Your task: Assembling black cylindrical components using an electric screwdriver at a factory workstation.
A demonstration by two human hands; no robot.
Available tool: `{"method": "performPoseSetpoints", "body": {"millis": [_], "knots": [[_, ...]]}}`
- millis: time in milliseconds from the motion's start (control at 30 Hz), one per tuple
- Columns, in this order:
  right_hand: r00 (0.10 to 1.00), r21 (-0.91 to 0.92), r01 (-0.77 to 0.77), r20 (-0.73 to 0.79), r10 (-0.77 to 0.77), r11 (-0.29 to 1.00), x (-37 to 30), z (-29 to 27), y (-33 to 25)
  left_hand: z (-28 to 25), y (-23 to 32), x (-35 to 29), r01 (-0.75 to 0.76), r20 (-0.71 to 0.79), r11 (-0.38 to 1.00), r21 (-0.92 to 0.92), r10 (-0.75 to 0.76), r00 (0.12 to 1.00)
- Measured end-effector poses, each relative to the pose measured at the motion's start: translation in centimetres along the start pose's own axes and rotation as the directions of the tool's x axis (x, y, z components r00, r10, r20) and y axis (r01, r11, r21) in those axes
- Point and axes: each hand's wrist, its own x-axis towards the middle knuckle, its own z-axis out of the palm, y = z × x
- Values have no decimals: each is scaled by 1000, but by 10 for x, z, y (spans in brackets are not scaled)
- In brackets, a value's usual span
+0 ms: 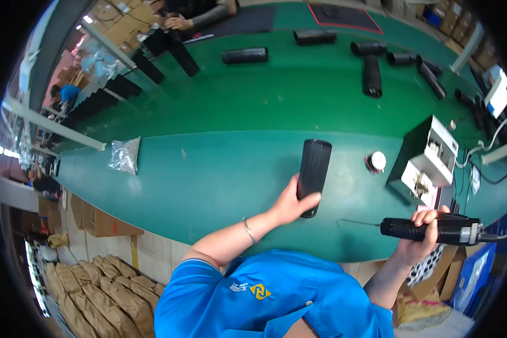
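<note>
My left hand point(292, 204) is closed around the lower part of a black cylindrical housing point(315, 163) with small holes at its top end. The housing stands tilted over the near green bench. In my right hand point(421, 243) is a black corded electric screwdriver point(399, 227), held level. Its long thin bit points left, toward the foot of the housing but apart from it. Beyond the screwdriver sits a white and black box-shaped device point(403, 172), possibly a screw feeder, with metal parts in its open front. A small round white-topped item point(378, 161) lies left of the device.
A clear bag of small pieces point(125, 155) lies at the bench's left. Several black cylinders, such as one point(244, 55), lie across the far green surface point(208, 96). A co-worker's hand point(179, 22) is at the far left. Cables point(493, 180) run at the right.
</note>
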Motion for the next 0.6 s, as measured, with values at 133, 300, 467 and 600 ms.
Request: {"method": "performPoseSetpoints", "body": {"millis": [133,300,467,600], "knots": [[1000,-29,-28,9,29,999,-6,19,6,-30,26,65,126,-22,961,-246,-135,991],[997,-55,-36,60,39,998,-15,34,10,-59,48,114,-135,-248,934,332,225,942],[1000,-121,-21,-9,20,992,-21,49,6,-41,-5,73,-382,156,284,879,586,795],[998,-161,-60,-14,58,985,-19,59,12,-42,-17,62,-463,137,395,794,625,769]]}}
